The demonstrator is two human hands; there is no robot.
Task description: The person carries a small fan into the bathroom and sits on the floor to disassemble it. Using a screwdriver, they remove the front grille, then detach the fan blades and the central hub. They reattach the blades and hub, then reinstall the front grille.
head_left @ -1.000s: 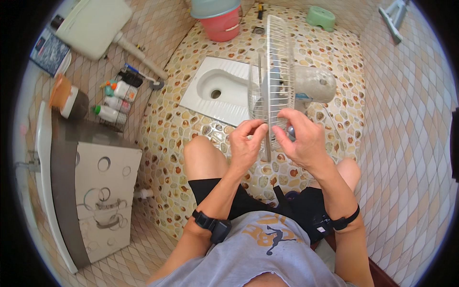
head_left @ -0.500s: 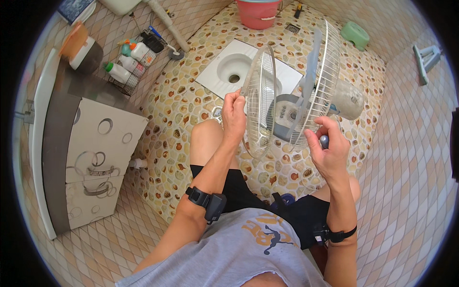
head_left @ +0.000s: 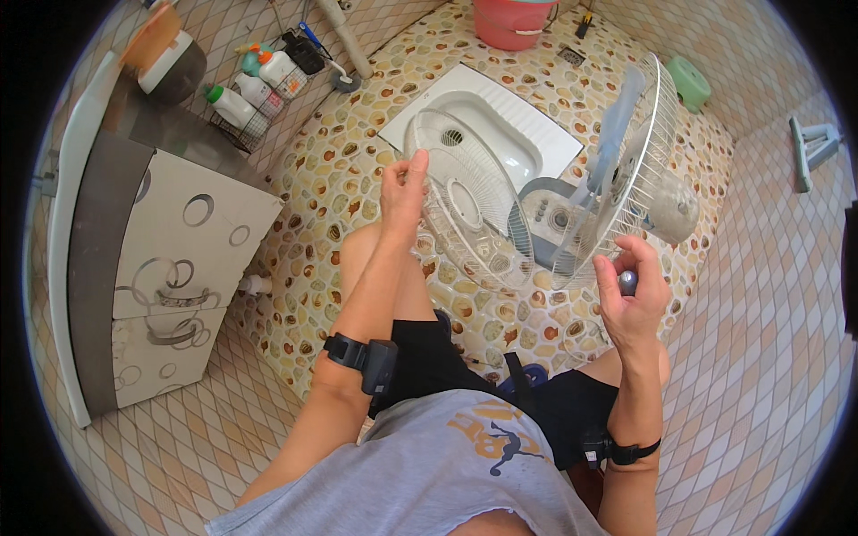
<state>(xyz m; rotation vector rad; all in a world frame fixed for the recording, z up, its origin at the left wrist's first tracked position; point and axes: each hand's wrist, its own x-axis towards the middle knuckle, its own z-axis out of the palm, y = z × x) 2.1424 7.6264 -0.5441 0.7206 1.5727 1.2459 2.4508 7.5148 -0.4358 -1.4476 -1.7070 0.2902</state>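
A white electric fan stands on the pebbled floor in front of me. Its front wire grille [head_left: 469, 210] is swung off to the left, and my left hand [head_left: 404, 186] grips its rim near the top. The rear grille [head_left: 657, 143] with pale blue blades [head_left: 608, 156] stays on the motor housing [head_left: 672, 207]. My right hand [head_left: 630, 295] is closed around a small dark grey object, possibly a screwdriver handle, just below the rear grille's lower rim. The fan's grey base with buttons [head_left: 550, 214] shows between the two grilles.
A white squat toilet pan [head_left: 500, 121] lies behind the fan. A pink bucket [head_left: 511, 22] stands at the back, a green stool [head_left: 690, 82] at the back right. A wire rack of bottles [head_left: 255, 94] and a grey-white cabinet [head_left: 170, 268] stand on the left.
The front grille has come away from the rear one and moved left with my left hand. My right hand has dropped lower and to the right. The view has shifted.
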